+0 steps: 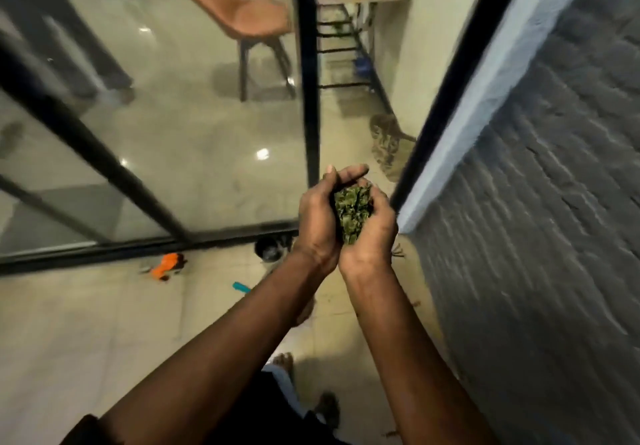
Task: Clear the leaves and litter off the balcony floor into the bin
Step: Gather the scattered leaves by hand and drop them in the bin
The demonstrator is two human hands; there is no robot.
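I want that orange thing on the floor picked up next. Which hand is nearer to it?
Left. The left hand, cupping the leaves, is up and right of the orange thing; the right hand lies farther right.

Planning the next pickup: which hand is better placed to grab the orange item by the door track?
The left hand: the orange item lies on its side. Yet it and the right hand cup the clump of green leaves, so neither is free.

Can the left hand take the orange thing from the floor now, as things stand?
Probably not yet. The left hand and right hand together cup the leaves, so it is not free. The orange thing itself lies uncovered on the floor.
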